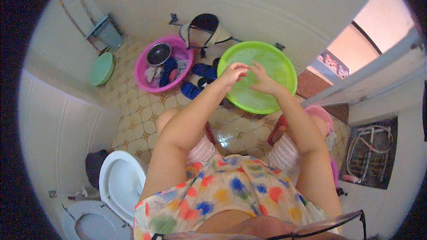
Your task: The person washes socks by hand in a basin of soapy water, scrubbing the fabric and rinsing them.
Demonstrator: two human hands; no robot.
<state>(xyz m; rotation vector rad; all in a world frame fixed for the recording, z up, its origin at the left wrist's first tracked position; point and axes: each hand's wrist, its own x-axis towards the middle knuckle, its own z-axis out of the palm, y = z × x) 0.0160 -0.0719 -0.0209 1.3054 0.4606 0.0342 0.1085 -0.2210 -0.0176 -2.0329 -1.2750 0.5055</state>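
Both hands are raised over a round lime-green plastic basin (257, 103), which holds whitish, cloudy water. My left hand (236, 73) is above the basin's left side, its fingers bent and wet-looking; whether it holds anything small is not plain. My right hand (263, 80) is over the middle of the basin, fingers spread and nothing seen in it. The fingertips of the two hands are close together; whether they touch is unclear. Left of the green basin stands a pink basin (141, 80) with clothes and a dark round metal-rimmed bowl (159, 54) inside.
Blue slippers (204, 70) lie between the basins on the tiled floor (143, 106). A dustpan (110, 33) and a light-green basin (102, 69) are at the far left. A toilet with raised lid (121, 181) is at lower left. A door (367, 70) stands at the right, near a pink tub (320, 115).
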